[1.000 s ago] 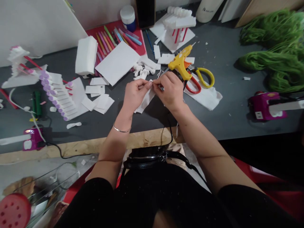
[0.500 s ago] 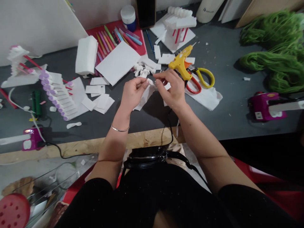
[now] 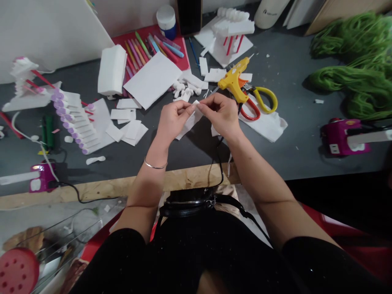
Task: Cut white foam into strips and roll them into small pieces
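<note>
A small piece of white tissue [image 3: 190, 123] hangs between my hands, its top edge gathered at the fingertips. My left hand [image 3: 174, 121] pinches the tissue from the left, thumb against bent fingers. From the right, my right hand [image 3: 221, 117] closes thumb and fingers on the same top edge, so the fingertips of both hands almost touch. Just beyond the fingers lie small twisted white pieces [image 3: 184, 91]. A yellow glue gun [image 3: 235, 81] rests beside my right hand, partly over cutters with red and yellow handles [image 3: 266, 99].
Left of my hands are white foam rectangles [image 3: 132, 131], a tissue stack [image 3: 112, 70] and a white stepped model [image 3: 75, 120]. Colored pens [image 3: 137, 55] lie behind a white card [image 3: 153, 79]. A model on red posts [image 3: 234, 28] stands at the back; green yarn [image 3: 352, 73] lies right.
My right hand has come in slightly to the left, and its thumb and fingers have closed on the tissue's top edge. The tissue has shifted a little to the right.
</note>
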### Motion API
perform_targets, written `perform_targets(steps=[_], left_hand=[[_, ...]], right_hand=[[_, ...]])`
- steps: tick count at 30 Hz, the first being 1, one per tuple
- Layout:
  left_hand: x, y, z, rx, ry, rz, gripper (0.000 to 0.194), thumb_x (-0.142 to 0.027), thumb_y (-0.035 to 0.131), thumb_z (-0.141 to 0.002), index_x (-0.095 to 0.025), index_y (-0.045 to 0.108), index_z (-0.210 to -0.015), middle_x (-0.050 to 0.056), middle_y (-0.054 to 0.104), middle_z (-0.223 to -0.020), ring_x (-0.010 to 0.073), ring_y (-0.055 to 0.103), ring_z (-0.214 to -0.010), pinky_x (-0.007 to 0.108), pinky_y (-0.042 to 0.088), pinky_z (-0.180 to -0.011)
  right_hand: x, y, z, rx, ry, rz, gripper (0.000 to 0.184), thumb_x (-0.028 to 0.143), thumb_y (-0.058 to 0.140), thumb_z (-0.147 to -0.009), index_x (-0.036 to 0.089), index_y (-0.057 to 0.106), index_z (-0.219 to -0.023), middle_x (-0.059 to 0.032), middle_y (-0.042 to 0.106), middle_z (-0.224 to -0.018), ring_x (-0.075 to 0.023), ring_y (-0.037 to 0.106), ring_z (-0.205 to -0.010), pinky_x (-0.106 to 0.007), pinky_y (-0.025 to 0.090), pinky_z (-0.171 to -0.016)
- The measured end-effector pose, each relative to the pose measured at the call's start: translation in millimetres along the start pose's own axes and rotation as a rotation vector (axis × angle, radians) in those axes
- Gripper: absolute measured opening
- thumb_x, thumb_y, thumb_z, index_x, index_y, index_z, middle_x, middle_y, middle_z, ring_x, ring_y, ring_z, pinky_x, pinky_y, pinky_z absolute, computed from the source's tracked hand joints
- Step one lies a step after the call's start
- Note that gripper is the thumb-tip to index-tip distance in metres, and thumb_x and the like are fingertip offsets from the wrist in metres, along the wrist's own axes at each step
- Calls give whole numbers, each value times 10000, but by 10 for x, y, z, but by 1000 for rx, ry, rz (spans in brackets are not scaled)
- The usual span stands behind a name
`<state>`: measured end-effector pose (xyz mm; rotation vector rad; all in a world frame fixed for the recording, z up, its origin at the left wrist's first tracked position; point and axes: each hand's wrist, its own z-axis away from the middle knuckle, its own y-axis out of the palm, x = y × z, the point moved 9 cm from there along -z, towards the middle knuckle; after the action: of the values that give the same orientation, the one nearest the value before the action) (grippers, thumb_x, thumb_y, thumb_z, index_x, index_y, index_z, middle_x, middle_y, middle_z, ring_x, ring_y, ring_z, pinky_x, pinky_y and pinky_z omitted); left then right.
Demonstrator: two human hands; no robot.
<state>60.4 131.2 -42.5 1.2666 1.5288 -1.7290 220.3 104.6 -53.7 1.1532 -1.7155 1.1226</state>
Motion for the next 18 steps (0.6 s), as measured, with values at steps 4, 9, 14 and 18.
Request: perform_targets(steps=[4,9,14,18], left_hand=[[46,13,2,-16,-14,33,410,-605,690,-918,-209,746,-826,-2,569,-606,134,489,-593,272,349,-551],[65,33,9,-27,-43,51,413,-594,690,-917,-197,762,-827,13,641,-648,140,543,-625,259,397,-563],[36,47,12,-16,-54,47,400,-557,670,-940,-178,767,-858,32,718,-731,153,611,-695,247,447,-594],[33,56,17,-16,-74,85,301,-443,680,-942,-165,764,-864,46,765,-805,159,645,-742,245,480,-629]], right_hand=[[77,10,16,-3,-68,76,239,445,692,-962,230,692,-856,1,670,-799,-143,593,-727,-321,527,-707],[132,40,37,6,-163,211,241,421,669,-996,247,656,-831,-19,630,-818,-184,615,-786,-400,563,-814],[181,85,68,2,-252,369,258,355,560,-1054,257,648,-832,-45,603,-841,-225,614,-890,-433,540,-889],[229,129,73,25,-300,455,307,340,491,-1081,253,673,-849,-58,607,-851,-232,597,-890,-451,518,-913]])
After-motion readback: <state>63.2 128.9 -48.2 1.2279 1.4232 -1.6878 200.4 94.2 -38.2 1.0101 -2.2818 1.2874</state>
